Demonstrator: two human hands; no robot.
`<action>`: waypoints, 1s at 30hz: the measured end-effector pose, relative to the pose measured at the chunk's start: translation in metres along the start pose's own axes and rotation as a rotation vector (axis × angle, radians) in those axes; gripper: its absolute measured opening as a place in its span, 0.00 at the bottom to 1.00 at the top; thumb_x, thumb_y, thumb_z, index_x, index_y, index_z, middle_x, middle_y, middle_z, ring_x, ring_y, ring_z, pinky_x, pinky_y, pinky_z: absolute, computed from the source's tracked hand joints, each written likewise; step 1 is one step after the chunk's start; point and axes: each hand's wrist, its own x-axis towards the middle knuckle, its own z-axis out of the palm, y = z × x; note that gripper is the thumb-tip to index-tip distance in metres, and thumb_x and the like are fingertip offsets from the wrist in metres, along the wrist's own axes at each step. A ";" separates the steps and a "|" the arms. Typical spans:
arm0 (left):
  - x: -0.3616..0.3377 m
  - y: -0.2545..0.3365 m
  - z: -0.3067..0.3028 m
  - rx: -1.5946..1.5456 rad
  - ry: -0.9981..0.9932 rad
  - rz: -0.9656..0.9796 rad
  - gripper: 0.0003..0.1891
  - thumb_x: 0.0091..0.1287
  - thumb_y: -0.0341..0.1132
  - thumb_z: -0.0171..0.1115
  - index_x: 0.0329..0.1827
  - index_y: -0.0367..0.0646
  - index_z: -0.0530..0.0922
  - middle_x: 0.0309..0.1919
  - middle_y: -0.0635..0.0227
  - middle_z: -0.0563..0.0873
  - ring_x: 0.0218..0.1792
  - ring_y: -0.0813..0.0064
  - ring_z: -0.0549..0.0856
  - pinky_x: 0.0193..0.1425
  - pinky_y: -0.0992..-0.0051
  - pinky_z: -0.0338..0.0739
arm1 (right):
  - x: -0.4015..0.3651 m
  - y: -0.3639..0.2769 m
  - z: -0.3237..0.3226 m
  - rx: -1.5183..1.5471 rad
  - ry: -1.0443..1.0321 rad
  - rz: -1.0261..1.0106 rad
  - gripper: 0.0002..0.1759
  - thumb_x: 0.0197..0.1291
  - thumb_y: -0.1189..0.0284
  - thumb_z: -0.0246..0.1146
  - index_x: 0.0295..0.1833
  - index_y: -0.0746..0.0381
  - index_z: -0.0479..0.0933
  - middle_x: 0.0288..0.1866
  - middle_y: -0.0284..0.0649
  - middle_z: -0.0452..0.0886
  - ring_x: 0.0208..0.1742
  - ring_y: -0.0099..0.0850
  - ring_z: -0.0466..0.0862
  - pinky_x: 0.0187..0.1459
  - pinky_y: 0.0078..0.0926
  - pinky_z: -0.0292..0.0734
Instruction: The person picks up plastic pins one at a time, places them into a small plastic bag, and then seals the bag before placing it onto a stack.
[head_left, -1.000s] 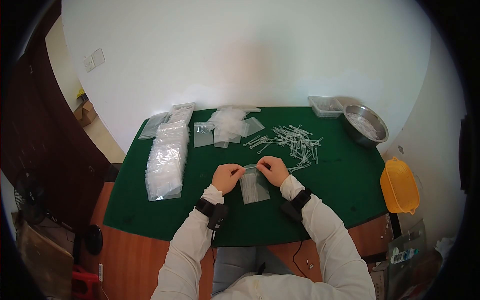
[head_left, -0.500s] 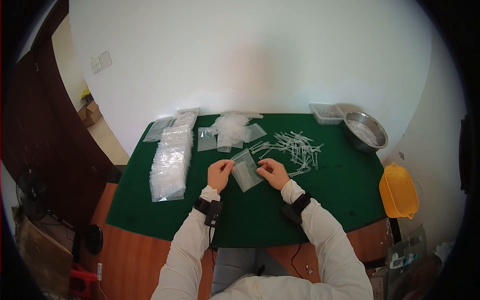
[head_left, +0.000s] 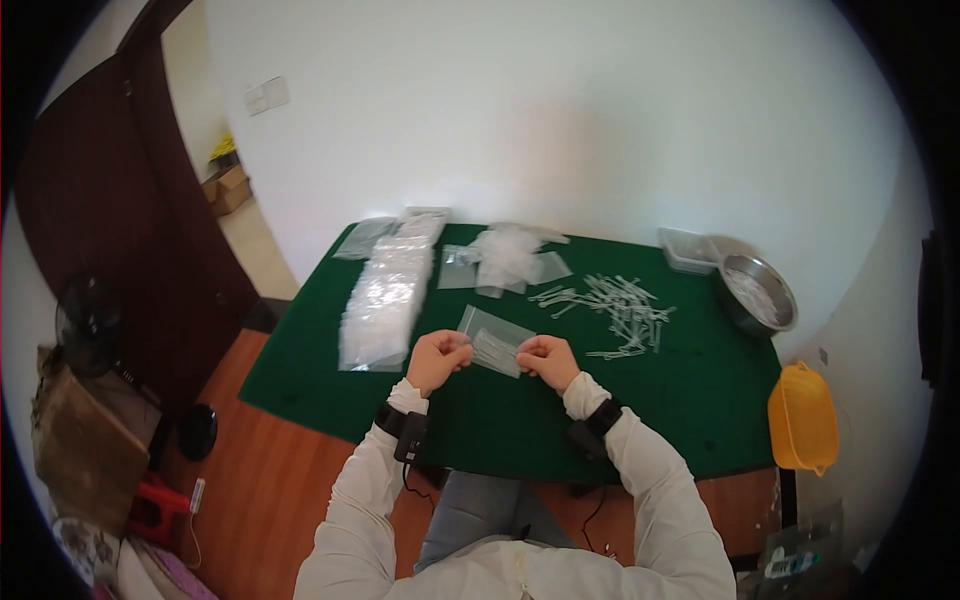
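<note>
A clear zip bag (head_left: 494, 343) with thin clear plastic pieces inside is stretched between my two hands, just over the green table. My left hand (head_left: 438, 360) pinches its left edge with thumb and fingers. On the right edge, the fingers of my right hand (head_left: 549, 361) are closed in the same way. Beyond my right hand lies a loose pile of thin clear plastic sticks (head_left: 625, 312), some with looped ends. A long overlapping row of filled clear bags (head_left: 385, 305) lies to the left of my left hand. Flat clear bags (head_left: 510, 258) are heaped behind the held bag.
At the back right stand a clear plastic tray (head_left: 688, 250) and a metal bowl (head_left: 757, 293) holding clear pieces. A yellow basket (head_left: 803, 420) is beside the table's right edge. The white wall (head_left: 580, 120) borders the green table (head_left: 680, 420) behind.
My head view has turned left, so the table appears shifted right. The held bag is now tilted more sideways, and my right fingers have closed on its right edge.
</note>
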 end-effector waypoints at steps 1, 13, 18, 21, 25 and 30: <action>-0.010 -0.002 -0.013 0.071 -0.056 -0.032 0.08 0.61 0.34 0.58 0.35 0.36 0.77 0.25 0.71 0.81 0.25 0.83 0.78 0.29 0.85 0.72 | 0.001 0.000 0.006 -0.039 -0.008 -0.005 0.09 0.48 0.75 0.64 0.35 0.66 0.74 0.25 0.34 0.78 0.24 0.20 0.76 0.26 0.15 0.70; -0.067 -0.003 -0.152 0.957 0.387 0.061 0.14 0.52 0.38 0.64 0.37 0.37 0.78 0.30 0.60 0.82 0.31 0.63 0.81 0.36 0.71 0.74 | 0.069 0.015 0.166 -0.168 -0.123 -0.043 0.07 0.46 0.73 0.65 0.29 0.65 0.74 0.22 0.36 0.77 0.22 0.24 0.77 0.24 0.21 0.72; -0.059 -0.018 -0.175 1.162 0.487 0.280 0.25 0.48 0.39 0.67 0.49 0.38 0.73 0.40 0.57 0.81 0.41 0.59 0.79 0.43 0.67 0.73 | 0.078 0.022 0.191 -0.424 0.080 -0.305 0.12 0.43 0.72 0.67 0.32 0.64 0.72 0.20 0.36 0.75 0.24 0.28 0.77 0.27 0.24 0.72; -0.056 -0.026 -0.168 0.947 0.515 0.184 0.33 0.46 0.39 0.68 0.56 0.38 0.66 0.43 0.56 0.79 0.43 0.57 0.78 0.47 0.66 0.72 | 0.075 0.018 0.191 -0.460 0.088 -0.201 0.21 0.40 0.71 0.69 0.40 0.65 0.69 0.27 0.41 0.76 0.27 0.32 0.77 0.30 0.27 0.72; -0.061 -0.031 -0.172 0.928 0.446 0.157 0.43 0.44 0.40 0.70 0.62 0.35 0.56 0.45 0.54 0.78 0.45 0.55 0.78 0.50 0.65 0.71 | 0.080 0.029 0.188 -0.613 0.209 -0.350 0.33 0.39 0.71 0.69 0.52 0.66 0.62 0.40 0.47 0.74 0.27 0.32 0.77 0.31 0.28 0.73; -0.059 -0.020 -0.161 0.958 0.336 0.117 0.51 0.41 0.42 0.72 0.64 0.31 0.50 0.50 0.48 0.74 0.51 0.53 0.75 0.55 0.66 0.68 | 0.080 0.029 0.182 -0.572 0.075 -0.253 0.40 0.40 0.71 0.69 0.58 0.68 0.55 0.50 0.51 0.68 0.32 0.38 0.78 0.35 0.30 0.75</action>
